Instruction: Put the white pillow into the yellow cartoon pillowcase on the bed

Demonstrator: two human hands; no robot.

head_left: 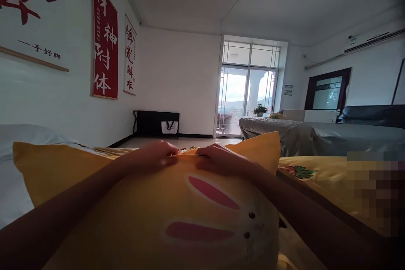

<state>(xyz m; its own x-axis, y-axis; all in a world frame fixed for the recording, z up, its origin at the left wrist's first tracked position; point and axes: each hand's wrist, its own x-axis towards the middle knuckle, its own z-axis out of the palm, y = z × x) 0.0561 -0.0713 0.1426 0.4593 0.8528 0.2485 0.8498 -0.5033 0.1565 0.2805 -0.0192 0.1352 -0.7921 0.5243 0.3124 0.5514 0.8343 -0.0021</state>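
Observation:
A yellow pillow with a printed rabbit face and pink ears fills the lower middle of the head view, close to me. Its two far corners stick up at the left and right. At the middle of its far edge, my left hand pinches the fabric. Just to the right, my right hand grips the same edge, with a short gap between the hands. Both hands have their fingers closed, and the fingertips are partly hidden behind the cloth.
Yellow bedding with a fruit print lies to the right, partly pixelated. White bedding is at the left. Beyond stand a plastic-covered table, a black bench with a white bag, and a glass door.

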